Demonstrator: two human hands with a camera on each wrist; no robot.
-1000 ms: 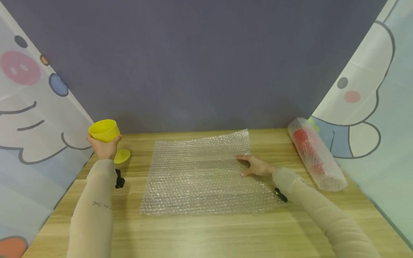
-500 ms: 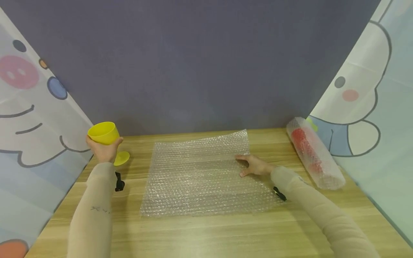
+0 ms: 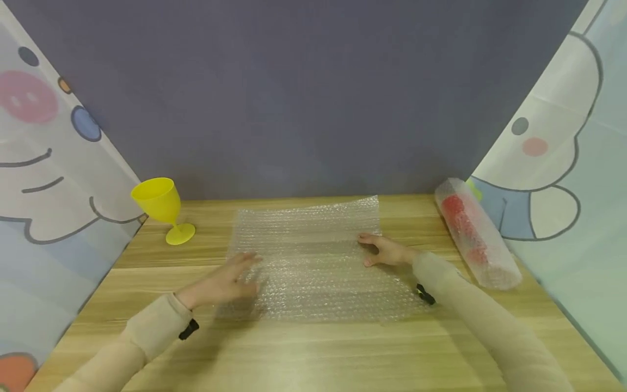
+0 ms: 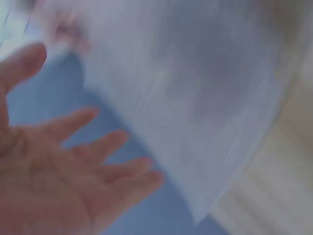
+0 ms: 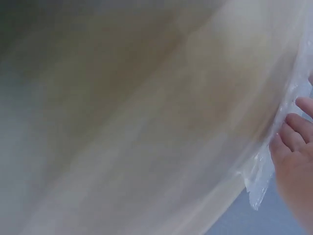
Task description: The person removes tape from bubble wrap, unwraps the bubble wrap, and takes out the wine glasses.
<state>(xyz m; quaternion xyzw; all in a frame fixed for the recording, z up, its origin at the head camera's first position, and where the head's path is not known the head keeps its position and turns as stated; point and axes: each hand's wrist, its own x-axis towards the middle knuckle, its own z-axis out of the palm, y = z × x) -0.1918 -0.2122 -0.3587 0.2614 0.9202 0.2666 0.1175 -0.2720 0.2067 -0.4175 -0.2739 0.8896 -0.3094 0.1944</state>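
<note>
A sheet of clear bubble wrap (image 3: 308, 272) lies spread on the wooden table. My left hand (image 3: 222, 283) is over its left edge with fingers spread; in the left wrist view the palm (image 4: 54, 181) shows nothing in it. At the right edge of the sheet rests my right hand (image 3: 389, 251), thumb and fingers apart and touching the wrap. The right wrist view has those fingers (image 5: 291, 134) against the wrap's edge. A yellow goblet (image 3: 159, 201) stands upright at the back left, apart from both hands.
At the back right lies a roll of bubble wrap (image 3: 477, 239) with something red inside. A dark grey wall (image 3: 303, 98) closes off the table's far edge. Cartoon-printed cloths (image 3: 543, 147) hang along both sides.
My left hand has let go of the yellow goblet, which stays standing at the back left. It has moved right and nearer, over the bubble wrap. My right hand has hardly moved.
</note>
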